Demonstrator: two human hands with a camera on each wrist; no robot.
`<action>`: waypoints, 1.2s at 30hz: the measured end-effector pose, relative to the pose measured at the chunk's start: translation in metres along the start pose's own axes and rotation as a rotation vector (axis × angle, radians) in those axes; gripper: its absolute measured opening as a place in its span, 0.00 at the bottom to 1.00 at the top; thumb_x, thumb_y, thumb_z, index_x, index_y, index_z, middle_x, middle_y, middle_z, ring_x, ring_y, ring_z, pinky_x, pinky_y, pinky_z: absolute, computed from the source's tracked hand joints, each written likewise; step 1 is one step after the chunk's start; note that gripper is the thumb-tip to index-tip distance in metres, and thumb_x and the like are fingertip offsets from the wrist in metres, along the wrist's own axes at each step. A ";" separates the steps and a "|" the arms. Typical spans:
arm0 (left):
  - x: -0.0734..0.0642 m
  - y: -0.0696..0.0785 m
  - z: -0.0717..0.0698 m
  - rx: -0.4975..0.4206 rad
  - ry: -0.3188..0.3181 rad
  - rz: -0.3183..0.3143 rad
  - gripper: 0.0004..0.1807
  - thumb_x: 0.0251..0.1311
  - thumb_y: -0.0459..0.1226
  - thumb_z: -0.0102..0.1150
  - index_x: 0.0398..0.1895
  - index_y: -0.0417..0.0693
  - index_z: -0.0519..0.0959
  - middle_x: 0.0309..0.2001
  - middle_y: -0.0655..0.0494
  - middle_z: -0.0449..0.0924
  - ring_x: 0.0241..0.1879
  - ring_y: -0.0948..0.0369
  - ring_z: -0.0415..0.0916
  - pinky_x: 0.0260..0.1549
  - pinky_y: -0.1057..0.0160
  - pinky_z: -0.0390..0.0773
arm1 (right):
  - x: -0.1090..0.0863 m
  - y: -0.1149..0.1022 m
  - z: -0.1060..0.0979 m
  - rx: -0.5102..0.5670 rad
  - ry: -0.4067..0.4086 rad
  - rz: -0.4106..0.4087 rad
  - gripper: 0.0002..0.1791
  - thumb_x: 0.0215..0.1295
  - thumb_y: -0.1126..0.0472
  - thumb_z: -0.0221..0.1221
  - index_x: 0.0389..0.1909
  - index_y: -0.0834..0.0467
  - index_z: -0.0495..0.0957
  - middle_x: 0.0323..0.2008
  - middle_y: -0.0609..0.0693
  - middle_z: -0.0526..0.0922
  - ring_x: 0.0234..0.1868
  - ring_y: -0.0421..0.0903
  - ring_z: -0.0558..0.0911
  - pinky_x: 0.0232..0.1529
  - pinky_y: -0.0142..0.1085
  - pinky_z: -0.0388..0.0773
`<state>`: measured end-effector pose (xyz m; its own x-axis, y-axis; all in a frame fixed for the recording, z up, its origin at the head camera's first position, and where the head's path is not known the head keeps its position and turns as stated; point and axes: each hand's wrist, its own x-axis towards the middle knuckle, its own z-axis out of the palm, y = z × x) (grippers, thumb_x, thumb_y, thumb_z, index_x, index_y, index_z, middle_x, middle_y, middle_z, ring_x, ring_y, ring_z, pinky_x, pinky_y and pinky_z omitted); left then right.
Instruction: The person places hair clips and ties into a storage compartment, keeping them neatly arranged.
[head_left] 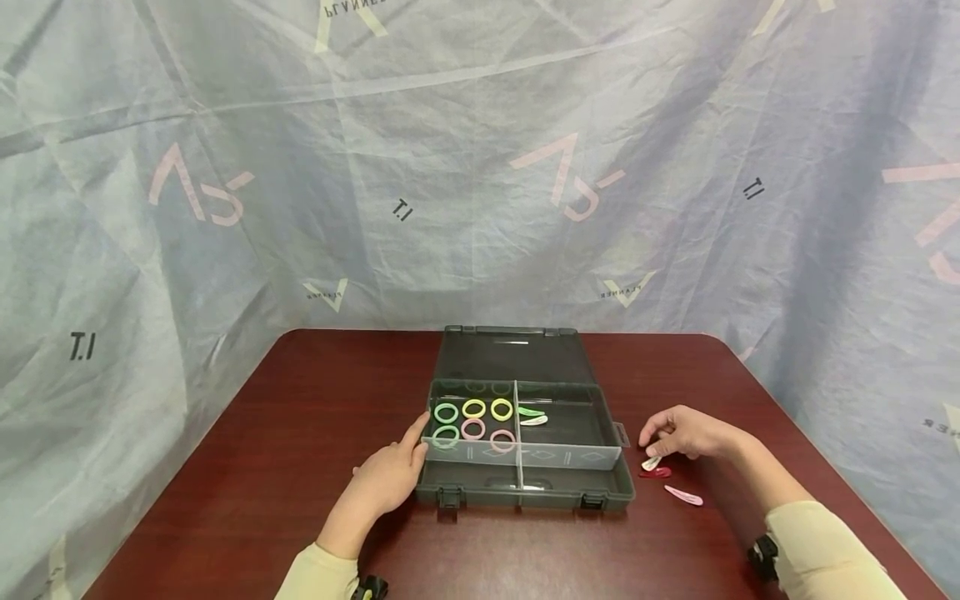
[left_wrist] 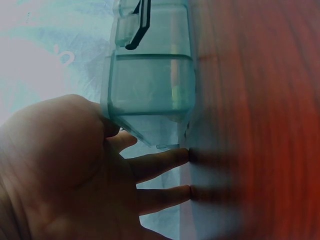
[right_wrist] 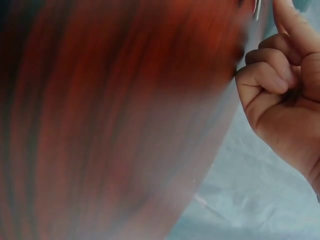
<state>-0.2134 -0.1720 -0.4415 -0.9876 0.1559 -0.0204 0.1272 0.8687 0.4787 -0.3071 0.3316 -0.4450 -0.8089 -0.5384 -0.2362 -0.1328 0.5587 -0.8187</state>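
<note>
My left hand (head_left: pixel 391 475) rests at the left side of a grey plastic divided box (head_left: pixel 525 502), fingers extended along its wall. In the left wrist view the thumb is by the rim and two fingertips reach down to the table. At the box's right, my right hand (head_left: pixel 686 433) pinches a white snap hair clip (head_left: pixel 650 463) between thumb and forefinger, its other fingers curled. A red hair clip (head_left: pixel 657 472) and a pink hair clip (head_left: pixel 684 496) lie beside it on the table.
Green, yellow and pink hair rings (head_left: pixel 473 429) lie in the back left compartment. A green clip (head_left: pixel 531 412) and a white clip (head_left: pixel 535 421) lie in the back right one. The lid (head_left: pixel 513 357) is folded back. A printed sheet (head_left: pixel 465 167) hangs behind the table (head_left: pixel 315 400).
</note>
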 end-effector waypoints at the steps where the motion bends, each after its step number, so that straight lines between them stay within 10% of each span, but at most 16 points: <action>1: 0.000 0.000 0.000 -0.003 -0.003 -0.002 0.29 0.81 0.45 0.41 0.81 0.59 0.53 0.57 0.37 0.80 0.64 0.38 0.71 0.46 0.17 0.62 | -0.001 0.001 0.000 -0.003 0.002 0.006 0.10 0.62 0.65 0.69 0.42 0.65 0.84 0.19 0.45 0.71 0.14 0.36 0.57 0.16 0.28 0.54; 36: 0.001 -0.001 0.001 0.009 -0.015 -0.010 0.30 0.81 0.44 0.41 0.82 0.58 0.52 0.56 0.35 0.80 0.63 0.37 0.72 0.46 0.18 0.63 | -0.003 0.001 0.003 -0.146 -0.016 0.025 0.03 0.60 0.64 0.69 0.31 0.60 0.86 0.19 0.44 0.73 0.15 0.35 0.58 0.16 0.28 0.53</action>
<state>-0.2148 -0.1719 -0.4429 -0.9873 0.1540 -0.0388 0.1179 0.8743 0.4709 -0.3031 0.3316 -0.4471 -0.8039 -0.5326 -0.2647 -0.1958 0.6573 -0.7278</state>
